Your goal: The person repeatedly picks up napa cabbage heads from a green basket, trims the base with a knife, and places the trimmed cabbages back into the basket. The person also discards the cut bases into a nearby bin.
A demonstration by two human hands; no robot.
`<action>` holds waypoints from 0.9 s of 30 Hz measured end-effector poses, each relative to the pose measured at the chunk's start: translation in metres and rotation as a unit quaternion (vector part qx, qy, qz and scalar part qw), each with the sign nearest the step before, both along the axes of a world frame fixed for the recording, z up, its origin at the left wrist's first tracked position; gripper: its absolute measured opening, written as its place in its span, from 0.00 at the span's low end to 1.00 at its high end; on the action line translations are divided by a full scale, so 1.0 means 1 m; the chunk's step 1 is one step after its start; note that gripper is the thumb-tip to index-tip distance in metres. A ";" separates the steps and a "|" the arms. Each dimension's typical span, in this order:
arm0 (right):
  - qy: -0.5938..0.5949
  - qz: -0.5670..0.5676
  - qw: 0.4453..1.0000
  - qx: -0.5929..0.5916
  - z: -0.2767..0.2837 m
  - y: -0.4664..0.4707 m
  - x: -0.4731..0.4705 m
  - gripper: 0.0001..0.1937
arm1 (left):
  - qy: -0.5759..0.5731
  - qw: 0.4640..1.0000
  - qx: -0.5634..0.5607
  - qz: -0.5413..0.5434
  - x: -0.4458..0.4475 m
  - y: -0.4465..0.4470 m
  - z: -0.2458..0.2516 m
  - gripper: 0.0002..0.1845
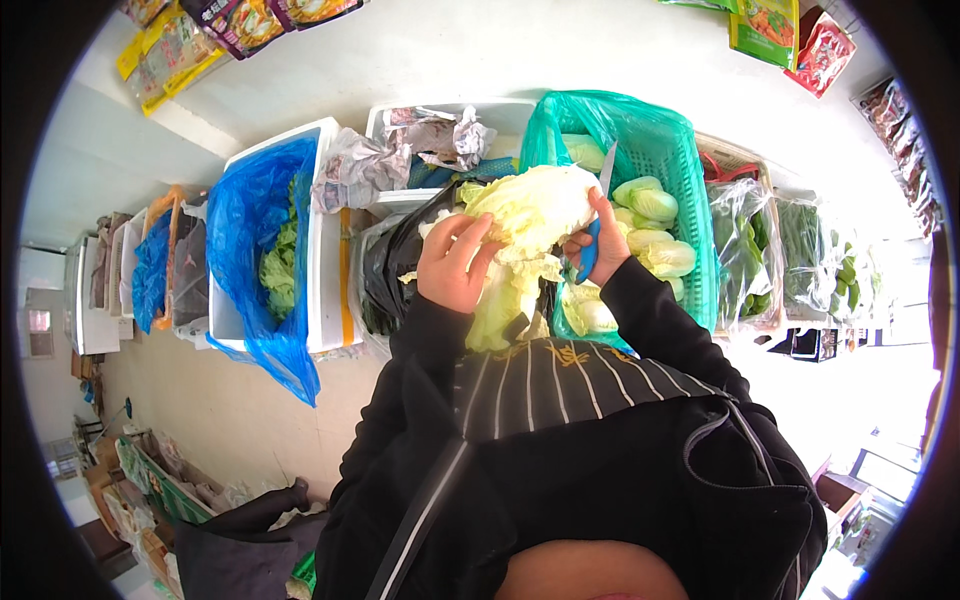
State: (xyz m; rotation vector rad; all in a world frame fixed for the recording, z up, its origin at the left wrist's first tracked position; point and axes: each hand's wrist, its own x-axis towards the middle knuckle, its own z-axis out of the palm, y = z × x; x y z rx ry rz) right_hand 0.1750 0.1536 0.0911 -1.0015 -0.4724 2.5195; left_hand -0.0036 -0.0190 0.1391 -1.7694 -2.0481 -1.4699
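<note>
A pale napa cabbage (536, 202) is held up before me, its base to the right and ruffled leaf ends to the left. My left hand (459, 262) is at its leafy end, fingers curved against the leaves; its palm side is hidden. In my right hand (607, 244) is a knife with a blue handle (589, 251). The knife's blade (607, 166) points up beside the cabbage base, where my right thumb rests. Loose outer leaves (495, 307) hang below. Under my right hand, several smaller cabbages (660, 255) lie in a green crate (701, 247) lined with green plastic.
Left of me stands a white foam box (326, 277) with a blue bag (247, 262) and leafy greens (281, 270). A black plastic bag (405, 255) lies beside the crate. Crumpled newspaper (367, 169) covers boxes behind. Bagged greens (742, 247) stand right. Packets (765, 34) hang above.
</note>
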 end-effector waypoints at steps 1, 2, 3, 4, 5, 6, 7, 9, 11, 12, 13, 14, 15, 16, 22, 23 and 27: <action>0.008 -0.002 1.000 0.005 0.001 0.000 -0.001 0.23 | 0.000 1.000 0.005 0.003 -0.001 0.002 0.001 0.21; 0.012 -0.007 1.000 -0.007 0.001 -0.001 -0.003 0.23 | 0.031 0.999 0.027 -0.005 -0.001 0.002 0.001 0.19; 0.023 -0.011 1.000 -0.019 0.002 -0.002 -0.005 0.24 | 0.062 0.997 0.048 -0.013 -0.002 0.004 0.001 0.18; 0.037 -0.013 0.999 -0.028 0.002 -0.002 -0.006 0.24 | 0.091 0.992 0.086 -0.025 -0.002 0.005 0.001 0.17; 0.031 -0.012 0.999 -0.030 0.003 -0.003 -0.006 0.23 | 0.083 0.994 0.071 -0.014 -0.002 0.006 0.001 0.17; 0.028 -0.010 0.999 -0.031 0.003 -0.003 -0.006 0.23 | 0.073 0.995 0.071 -0.008 -0.002 0.008 0.000 0.18; 0.021 -0.011 0.999 -0.037 0.003 -0.004 -0.006 0.23 | 0.064 0.995 0.072 -0.004 -0.001 0.010 0.000 0.18; 0.039 -0.008 0.998 -0.042 0.004 -0.004 -0.006 0.23 | 0.002 0.997 0.078 -0.006 0.000 0.012 -0.002 0.10; 0.053 -0.009 0.997 -0.049 0.004 -0.005 -0.005 0.23 | -0.075 0.994 0.081 0.003 -0.001 0.010 -0.007 0.07; 0.059 -0.010 0.997 -0.053 0.003 -0.006 -0.005 0.23 | -0.172 0.982 0.079 0.014 -0.001 0.009 -0.011 0.03; 0.065 -0.010 0.996 -0.060 0.003 -0.006 -0.005 0.24 | -0.296 0.953 0.068 0.009 -0.001 0.005 -0.016 0.06; 0.058 -0.019 0.996 -0.061 0.002 -0.006 -0.005 0.24 | -0.335 0.940 0.070 0.014 -0.004 0.003 -0.022 0.06; 0.052 -0.026 0.996 -0.064 0.001 -0.006 -0.005 0.24 | -0.373 0.925 0.072 0.016 -0.008 0.000 -0.028 0.07; 0.047 -0.032 0.996 -0.067 0.000 -0.004 -0.005 0.25 | -0.340 0.940 0.024 0.026 -0.016 -0.002 -0.033 0.07; 0.009 -0.019 0.999 -0.031 -0.012 0.000 -0.003 0.26 | -0.184 0.969 -0.126 0.104 -0.025 -0.013 -0.036 0.09; 0.000 -0.013 0.999 -0.029 -0.014 0.000 -0.003 0.26 | -0.161 0.978 -0.083 0.103 -0.023 -0.013 -0.033 0.08; -0.022 -0.003 1.000 -0.006 -0.021 -0.005 -0.003 0.24 | -0.092 0.993 -0.016 0.069 -0.013 -0.005 -0.017 0.09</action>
